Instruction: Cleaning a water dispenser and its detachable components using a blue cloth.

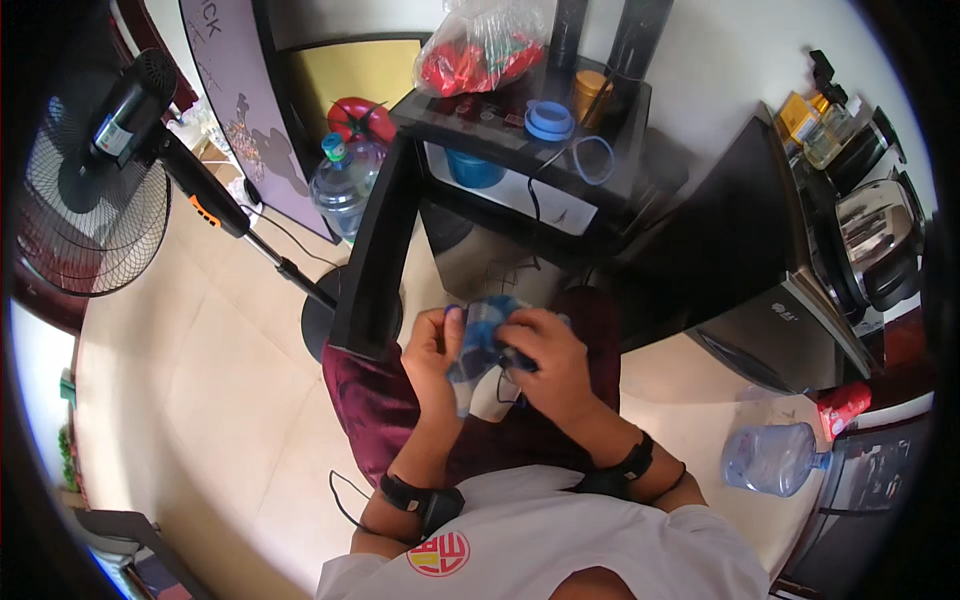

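Note:
A blue-and-grey checked cloth (484,330) is bunched between my two hands, above my lap. My left hand (433,352) grips its left side, thumb pointing up. The fingers of my right hand (551,360) curl over the cloth's right side. Beneath those fingers shows a small dark object (521,360), too blurred to name. A thin dark cord loop (510,394) hangs below it. My palms hide part of the cloth. Dark red trousers (367,420) cover my knees under both hands.
Ahead stands a black cabinet (409,120) carrying a blue lidded container (549,120) and a plastic bag of red items (480,60). A black pedestal fan (135,105) is at left. Water jugs (345,180) stand beyond the cabinet's left side and lie on the right floor (769,457).

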Demonstrator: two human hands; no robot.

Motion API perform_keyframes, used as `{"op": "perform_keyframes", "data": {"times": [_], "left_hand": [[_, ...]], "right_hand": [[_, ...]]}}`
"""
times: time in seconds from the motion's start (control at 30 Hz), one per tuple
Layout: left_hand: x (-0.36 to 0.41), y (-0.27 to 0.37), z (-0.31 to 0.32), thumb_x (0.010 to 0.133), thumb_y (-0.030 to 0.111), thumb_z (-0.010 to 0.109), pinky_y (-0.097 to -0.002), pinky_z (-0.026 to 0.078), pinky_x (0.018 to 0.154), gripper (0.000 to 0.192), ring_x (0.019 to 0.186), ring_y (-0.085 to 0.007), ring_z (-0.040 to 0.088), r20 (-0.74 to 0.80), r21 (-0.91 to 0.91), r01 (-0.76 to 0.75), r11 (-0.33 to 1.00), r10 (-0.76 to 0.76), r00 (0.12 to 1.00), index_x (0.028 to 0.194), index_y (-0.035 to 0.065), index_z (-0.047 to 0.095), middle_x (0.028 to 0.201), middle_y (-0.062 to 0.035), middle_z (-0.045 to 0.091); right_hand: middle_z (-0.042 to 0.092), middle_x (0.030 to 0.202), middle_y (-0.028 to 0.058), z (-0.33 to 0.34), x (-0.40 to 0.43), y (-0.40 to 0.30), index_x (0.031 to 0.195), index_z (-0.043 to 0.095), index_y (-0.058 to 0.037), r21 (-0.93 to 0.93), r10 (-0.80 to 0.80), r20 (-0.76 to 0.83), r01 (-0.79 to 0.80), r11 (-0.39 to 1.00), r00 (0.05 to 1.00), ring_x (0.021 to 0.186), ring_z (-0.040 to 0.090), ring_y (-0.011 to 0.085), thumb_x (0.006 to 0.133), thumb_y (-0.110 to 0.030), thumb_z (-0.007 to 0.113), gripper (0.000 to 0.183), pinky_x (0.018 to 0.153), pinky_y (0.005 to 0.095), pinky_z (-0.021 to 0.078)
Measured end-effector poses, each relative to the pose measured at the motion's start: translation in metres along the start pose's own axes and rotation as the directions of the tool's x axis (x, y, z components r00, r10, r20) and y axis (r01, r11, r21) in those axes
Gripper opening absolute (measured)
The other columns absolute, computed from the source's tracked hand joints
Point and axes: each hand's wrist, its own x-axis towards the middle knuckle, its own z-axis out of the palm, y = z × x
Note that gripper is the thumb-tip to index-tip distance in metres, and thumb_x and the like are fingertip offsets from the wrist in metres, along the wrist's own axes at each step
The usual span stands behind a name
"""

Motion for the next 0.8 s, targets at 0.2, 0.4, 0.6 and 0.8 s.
{"op": "perform_keyframes", "data": {"times": [0.2, 0.4, 0.6, 0.8], "left_hand": [[-0.009, -0.003, -0.003, 0.092, 0.015, 0.067, -0.0232, 0.043, 0.058, 0.014, 0.062, -0.0077, 0.049, 0.062, 0.272, -0.240, 0.932, 0.232, 0.971, 0.090, 0.0036, 0.059, 0.072, -0.0049, 0.056], [-0.007, -0.002, -0.001, 0.094, 0.014, 0.065, -0.0239, 0.043, 0.058, 0.013, 0.062, -0.0090, 0.049, 0.075, 0.240, -0.251, 0.938, 0.240, 0.968, 0.095, 0.0037, 0.056, 0.073, -0.0051, 0.055], [0.010, -0.002, -0.003, 0.096, 0.017, 0.061, -0.0234, 0.044, 0.059, 0.014, 0.062, -0.0066, 0.047, 0.107, -0.034, -0.073, 0.997, 0.076, 0.991, 0.095, 0.0035, 0.060, 0.072, -0.0025, 0.058], [0.054, 0.028, 0.006, 0.104, 0.019, 0.044, -0.0192, 0.033, 0.035, 0.017, 0.044, -0.0065, 0.049, 0.022, -0.314, 0.063, 0.947, -0.059, 0.998, 0.108, 0.0052, 0.053, 0.074, -0.0028, 0.054]], "right_hand": [[0.052, 0.118, 0.0148, 0.022, -0.019, 0.013, 0.112, 0.062, -0.0017, 0.311, 0.179, 0.127, -0.211, 0.927, 0.976, 0.109, 0.057, 0.0329, 0.075, 0.000, 0.069, 0.038, 0.093, 0.0340, 0.0447], [0.051, 0.118, 0.0144, 0.024, -0.014, 0.013, 0.115, 0.062, -0.0025, 0.479, 0.160, 0.060, -0.169, 0.862, 0.985, 0.110, 0.056, 0.0318, 0.084, -0.010, 0.069, 0.032, 0.096, 0.0354, 0.0434], [0.053, 0.115, 0.0138, -0.005, 0.001, 0.017, 0.106, 0.066, -0.0051, 0.273, 0.021, 0.257, -0.093, 0.957, 0.966, 0.102, 0.059, 0.0292, 0.082, -0.016, 0.073, 0.028, 0.088, 0.0357, 0.0480], [0.054, 0.110, 0.0089, -0.025, -0.014, 0.055, 0.100, 0.060, -0.0005, 0.504, 0.273, -0.166, -0.157, 0.849, 0.948, 0.101, 0.055, 0.0199, 0.087, -0.015, 0.064, 0.021, 0.091, 0.0279, 0.0417]]}}
